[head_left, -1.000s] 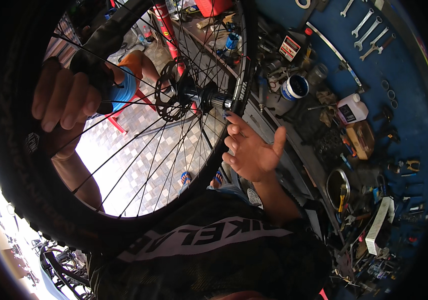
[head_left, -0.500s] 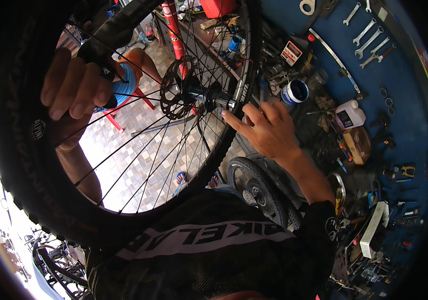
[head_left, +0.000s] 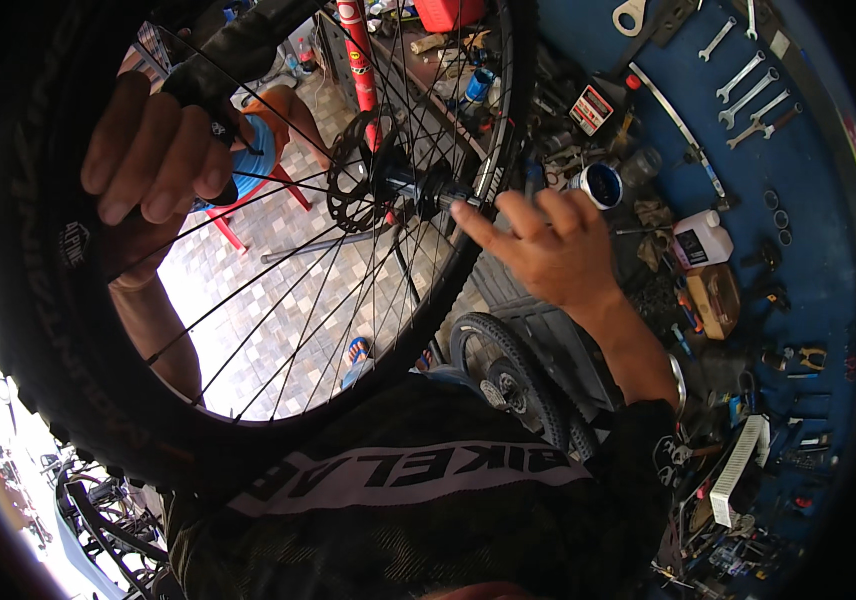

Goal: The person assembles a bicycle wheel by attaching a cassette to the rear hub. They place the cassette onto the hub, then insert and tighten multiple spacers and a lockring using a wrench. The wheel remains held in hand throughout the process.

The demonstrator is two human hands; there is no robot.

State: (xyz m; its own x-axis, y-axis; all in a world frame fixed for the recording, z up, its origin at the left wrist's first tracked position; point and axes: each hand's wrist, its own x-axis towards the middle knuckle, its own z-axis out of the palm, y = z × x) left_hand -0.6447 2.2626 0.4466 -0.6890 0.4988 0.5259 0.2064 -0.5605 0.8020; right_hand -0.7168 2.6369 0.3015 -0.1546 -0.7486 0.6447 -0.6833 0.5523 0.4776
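Wheel (head_left: pixel 148 420) up in front of the torso, tilted, fills left and centre. Blue tool board (head_left: pixel 808 220) along the right side. 2nd wheel (head_left: pixel 540 390) lower down, just left of the right forearm. Left hand (head_left: pixel 158 150): fingers curled closed around the 1st wheel's edge at upper left, has hold of it. Right hand (head_left: pixel 558 245): half open, index out, rest loosely bent, nothing seen in it. Disc rotor (head_left: pixel 338 190) left of hub (head_left: pixel 418 190). Index tip at hub's right end, contact unclear.
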